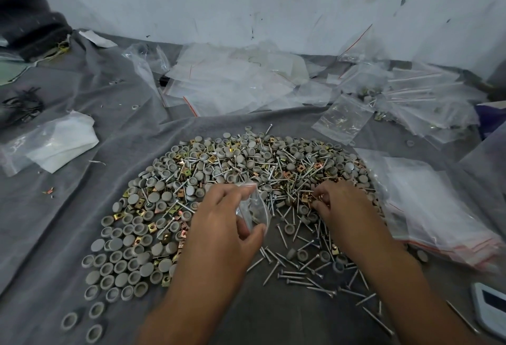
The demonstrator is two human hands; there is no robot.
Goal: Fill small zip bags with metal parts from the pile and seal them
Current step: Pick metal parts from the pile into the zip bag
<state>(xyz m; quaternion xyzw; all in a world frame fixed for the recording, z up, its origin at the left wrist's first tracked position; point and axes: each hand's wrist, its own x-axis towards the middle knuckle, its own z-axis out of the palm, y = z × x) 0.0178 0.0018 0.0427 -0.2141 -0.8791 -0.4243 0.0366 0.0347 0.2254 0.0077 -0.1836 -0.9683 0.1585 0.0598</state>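
A wide pile of parts (pixel 232 169) covers the grey cloth: grey round caps, silver screws and brass-coloured square clips. My left hand (pixel 221 224) grips a small clear zip bag (pixel 253 208) just above the pile's near middle, with a few parts showing through the plastic. My right hand (pixel 342 205) lies to the right of the bag, its fingertips curled and pinching small clips out of the pile. Loose screws (pixel 298 270) lie scattered in front of both hands.
A stack of empty zip bags (pixel 438 208) lies at the right. Filled and empty bags (pixel 419 98) heap up at the back right, more plastic (pixel 232 79) at the back middle. A folded bag (pixel 54 142) lies left. A white device (pixel 490 306) sits at the lower right edge.
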